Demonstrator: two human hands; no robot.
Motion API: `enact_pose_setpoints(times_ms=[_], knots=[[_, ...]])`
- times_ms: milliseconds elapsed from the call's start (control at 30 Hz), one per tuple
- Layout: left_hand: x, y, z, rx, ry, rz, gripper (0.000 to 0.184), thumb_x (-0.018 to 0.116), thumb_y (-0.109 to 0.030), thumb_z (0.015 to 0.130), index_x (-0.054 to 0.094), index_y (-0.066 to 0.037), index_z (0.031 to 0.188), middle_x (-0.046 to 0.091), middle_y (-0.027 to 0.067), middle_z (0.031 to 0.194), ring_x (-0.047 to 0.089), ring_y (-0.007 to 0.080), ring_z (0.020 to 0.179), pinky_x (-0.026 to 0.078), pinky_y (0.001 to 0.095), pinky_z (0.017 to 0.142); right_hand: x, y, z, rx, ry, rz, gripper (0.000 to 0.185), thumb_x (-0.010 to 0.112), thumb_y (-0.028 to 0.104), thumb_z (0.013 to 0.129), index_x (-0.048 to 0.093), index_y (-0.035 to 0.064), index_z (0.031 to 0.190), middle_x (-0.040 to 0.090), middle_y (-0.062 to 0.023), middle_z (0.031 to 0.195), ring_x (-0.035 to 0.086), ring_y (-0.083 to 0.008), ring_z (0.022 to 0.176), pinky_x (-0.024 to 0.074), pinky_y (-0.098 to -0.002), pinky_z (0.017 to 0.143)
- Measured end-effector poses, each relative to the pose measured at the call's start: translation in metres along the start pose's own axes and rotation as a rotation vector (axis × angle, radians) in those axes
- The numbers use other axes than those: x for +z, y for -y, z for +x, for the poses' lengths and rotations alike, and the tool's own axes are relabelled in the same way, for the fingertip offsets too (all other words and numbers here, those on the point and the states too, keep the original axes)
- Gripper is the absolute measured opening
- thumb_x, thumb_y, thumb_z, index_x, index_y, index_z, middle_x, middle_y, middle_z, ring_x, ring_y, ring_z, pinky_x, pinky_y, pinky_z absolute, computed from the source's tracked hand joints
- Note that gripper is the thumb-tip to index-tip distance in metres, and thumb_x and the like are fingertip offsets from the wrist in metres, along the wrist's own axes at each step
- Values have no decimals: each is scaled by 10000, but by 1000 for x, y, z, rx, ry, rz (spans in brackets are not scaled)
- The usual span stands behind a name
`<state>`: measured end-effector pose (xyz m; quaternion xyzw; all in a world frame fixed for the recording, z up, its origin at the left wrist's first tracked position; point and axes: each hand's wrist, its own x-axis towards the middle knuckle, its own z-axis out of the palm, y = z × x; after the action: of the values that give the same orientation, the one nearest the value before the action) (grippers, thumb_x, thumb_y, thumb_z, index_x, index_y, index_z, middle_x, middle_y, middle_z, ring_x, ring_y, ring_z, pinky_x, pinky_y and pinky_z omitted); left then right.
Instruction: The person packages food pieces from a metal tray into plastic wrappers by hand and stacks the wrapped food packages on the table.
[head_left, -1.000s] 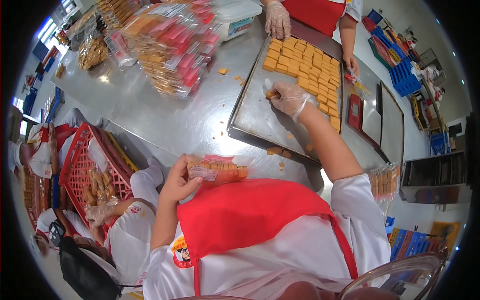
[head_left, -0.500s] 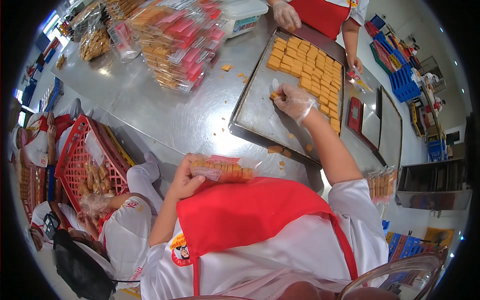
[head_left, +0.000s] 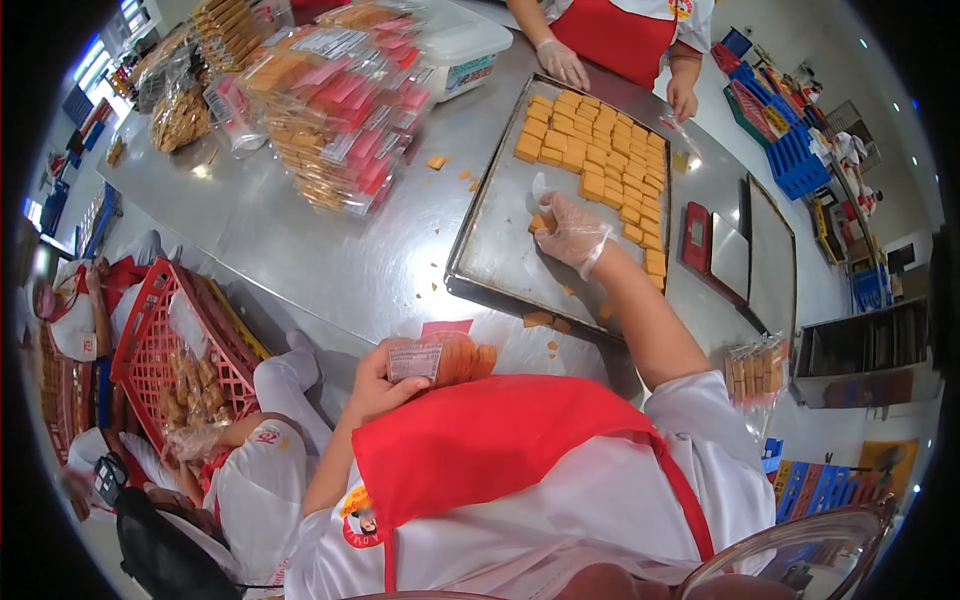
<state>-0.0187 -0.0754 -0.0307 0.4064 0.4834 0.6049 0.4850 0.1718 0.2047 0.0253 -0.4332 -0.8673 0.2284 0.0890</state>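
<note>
My left hand point(head_left: 378, 388), bare, grips a clear plastic bag of biscuits point(head_left: 462, 362) just above the red apron. A white printed label and a pink strip show on the bag, which is tilted with its label turned up. In a clear plastic glove, my right hand point(head_left: 578, 238) is closed around a small golden biscuit point(head_left: 538, 224) over the bare part of the metal baking tray point(head_left: 492, 232). Rows of square biscuits point(head_left: 598, 150) cover the tray's far and right side, beside my right fingers.
A pile of filled biscuit packs point(head_left: 335, 110) lies left of the tray, near a white lidded tub point(head_left: 465, 50). A red scale point(head_left: 712, 248) stands to the right. Across the table is a co-worker's gloved hand point(head_left: 563, 65). A red crate point(head_left: 165, 330) sits at lower left.
The bag in my left hand has turned so its label and pink strip show more. My right hand stays low over the tray with a biscuit. The whole view has shifted slightly.
</note>
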Motion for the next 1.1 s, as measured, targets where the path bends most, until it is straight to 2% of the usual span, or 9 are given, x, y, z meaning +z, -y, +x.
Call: enact_pose_setpoints(times_ms=[33, 133, 267, 367, 500, 600, 767, 833, 1100], knots=[[2, -2, 0, 18, -5, 5, 422, 711, -123, 713, 497, 16, 1050, 568, 42, 919, 537, 89, 837, 429, 231, 733, -1, 0, 0, 16, -10, 8, 358, 616, 198, 717, 539, 24, 1020, 579, -190, 892, 568, -315, 838, 450, -345, 741], [-1, 4, 5, 51, 30, 10, 395, 711, -121, 712, 518, 20, 1026, 574, 35, 897, 544, 92, 814, 434, 234, 716, -26, 18, 1, 32, 277, -172, 359, 597, 247, 722, 572, 37, 1011, 587, -183, 912, 565, -320, 860, 448, -357, 757], [6, 0, 15, 13, 18, -63, 362, 715, -106, 704, 537, 20, 993, 585, 41, 889, 554, 97, 793, 441, 236, 705, -22, 10, -1, -4, 232, -177, 325, 562, 275, 730, 597, 45, 956, 596, -178, 912, 561, -327, 875, 444, -381, 762], [-3, 12, 33, 105, 82, 82, 362, 714, -89, 698, 530, 21, 990, 597, 53, 884, 563, 105, 794, 451, 238, 708, -11, 0, 5, -54, 217, -264, 283, 541, 250, 727, 606, 39, 903, 597, -195, 895, 566, -335, 876, 446, -406, 748], [8, 6, 56, 147, 48, 7, 295, 705, -77, 698, 558, 21, 933, 603, 73, 845, 567, 120, 778, 459, 258, 695, -12, -2, 4, -67, 221, -267, 276, 557, 248, 726, 609, 44, 904, 592, -183, 946, 565, -327, 895, 449, -405, 749], [-2, 23, 66, 237, 118, 165, 300, 701, -69, 692, 556, 29, 935, 606, 78, 852, 574, 127, 777, 461, 263, 697, -13, -1, 2, -47, 226, -222, 277, 564, 240, 733, 603, 46, 926, 591, -170, 970, 560, -324, 913, 451, -400, 752], [-5, 27, 60, 89, 148, 78, 359, 704, -67, 686, 542, 16, 995, 606, 89, 873, 585, 152, 807, 460, 262, 716, -15, 3, 0, 33, 285, -171, 274, 567, 232, 748, 590, 61, 961, 589, -163, 953, 566, -326, 893, 455, -409, 746], [-9, 29, 58, 110, 199, 151, 371, 704, -60, 686, 537, 12, 1010, 609, 94, 877, 587, 153, 803, 461, 264, 716, -13, 2, 1, 73, 305, -167, 259, 562, 219, 752, 579, 59, 954, 589, -165, 929, 567, -325, 884, 455, -416, 734], [-7, 20, 62, 155, 293, 302, 353, 691, -9, 676, 536, 2, 993, 611, 145, 906, 596, 185, 821, 465, 285, 721, 9, -3, -21, -61, -41, 103, 143, 495, 163, 797, 539, 71, 898, 561, -150, 930, 546, -323, 883, 435, -377, 763]])
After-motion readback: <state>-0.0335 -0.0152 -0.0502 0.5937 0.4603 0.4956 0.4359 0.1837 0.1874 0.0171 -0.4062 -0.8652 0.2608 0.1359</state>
